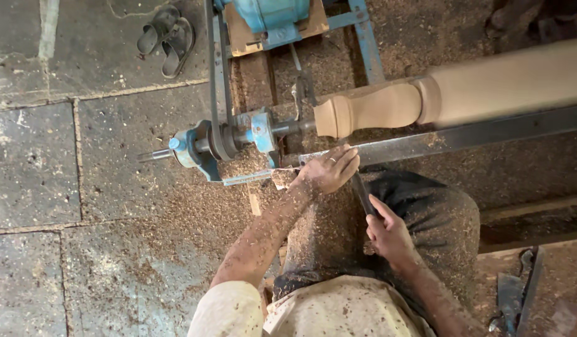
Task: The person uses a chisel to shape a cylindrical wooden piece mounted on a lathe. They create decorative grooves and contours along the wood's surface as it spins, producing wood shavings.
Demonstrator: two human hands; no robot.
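Sawdust lies thick on the floor (145, 249) and over both forearms. On the lathe, the wooden spindle (426, 100) already carries a shaped knob and neck at its left end, while the long stretch to the right looks plain and uncut, so much of the shaping seems left. The left hand (326, 171) rests curled on the metal tool rest (438, 140), fingers pressing the chisel (362, 190) down. The right hand (388, 234) is closed around the chisel's handle, nearer the body.
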